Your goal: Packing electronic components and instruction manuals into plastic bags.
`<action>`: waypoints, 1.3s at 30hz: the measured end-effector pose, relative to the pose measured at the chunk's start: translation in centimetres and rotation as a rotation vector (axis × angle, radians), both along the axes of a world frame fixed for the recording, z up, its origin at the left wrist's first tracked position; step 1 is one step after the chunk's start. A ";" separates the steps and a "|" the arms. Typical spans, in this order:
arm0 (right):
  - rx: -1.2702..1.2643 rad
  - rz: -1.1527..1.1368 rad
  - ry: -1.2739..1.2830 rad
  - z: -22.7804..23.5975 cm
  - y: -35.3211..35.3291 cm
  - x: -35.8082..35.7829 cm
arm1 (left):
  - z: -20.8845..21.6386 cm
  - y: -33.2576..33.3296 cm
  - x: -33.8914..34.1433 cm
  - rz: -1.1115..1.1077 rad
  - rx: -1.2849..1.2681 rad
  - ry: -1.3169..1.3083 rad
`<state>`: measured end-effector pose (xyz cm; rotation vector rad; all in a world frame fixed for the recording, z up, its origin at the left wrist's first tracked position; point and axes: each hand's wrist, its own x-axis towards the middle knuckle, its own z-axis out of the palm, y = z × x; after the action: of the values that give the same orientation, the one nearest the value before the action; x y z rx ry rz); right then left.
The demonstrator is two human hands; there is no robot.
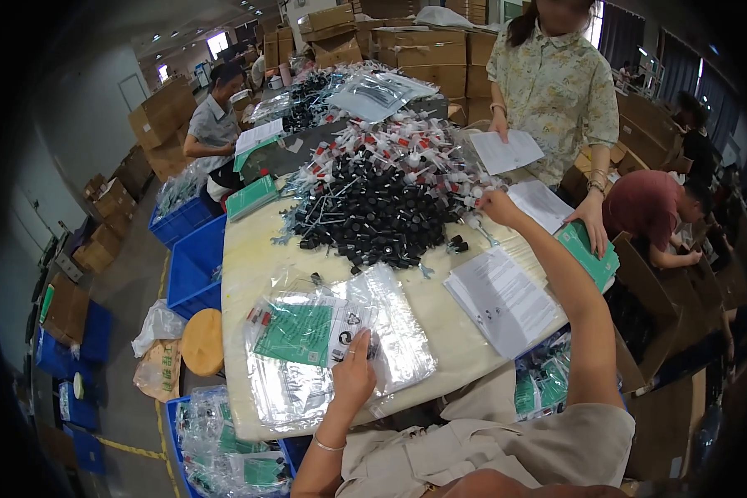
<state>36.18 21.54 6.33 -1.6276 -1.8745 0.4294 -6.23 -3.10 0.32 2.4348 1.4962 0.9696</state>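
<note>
My left hand [355, 369] grips the lower edge of a see-through plastic bag [311, 332], its fingers closed there. Inside the bag lie a green printed card and a white sheet with dark symbols. Beneath it, silvery plastic bags [398, 319] form a flat stack. My right hand [500, 206] reaches to the right edge of a heap of small white and red parts [398, 149]; its fingers are bent together, and what they hold is too small to make out. In front of that heap is a pile of black knobs [373, 216] with metal wrenches among them.
White printed leaflets [502, 303] lie under my right forearm. Across the table's right side, a person [556, 100] holds papers and touches green cards [589, 253]. Another green stack [251, 197] sits far left. Blue bins [197, 266] and a yellow round stool [202, 342] flank the table.
</note>
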 end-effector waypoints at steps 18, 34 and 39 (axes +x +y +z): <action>-0.170 -0.073 -0.893 -0.7 -1.8 -0.4 | 0.3 -0.1 -0.1 -0.001 0.020 -0.036; -0.032 0.349 -0.405 -1.5 -3.5 -5.9 | -0.3 0.0 -0.7 -0.014 0.046 -0.093; -0.122 0.343 -0.482 -2.8 -2.3 -5.0 | -0.4 0.1 -0.3 -0.019 0.005 -0.090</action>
<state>31.13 19.28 3.57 -1.5878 -2.5526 0.3130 -6.56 -3.02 -0.04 2.3699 1.4410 1.0658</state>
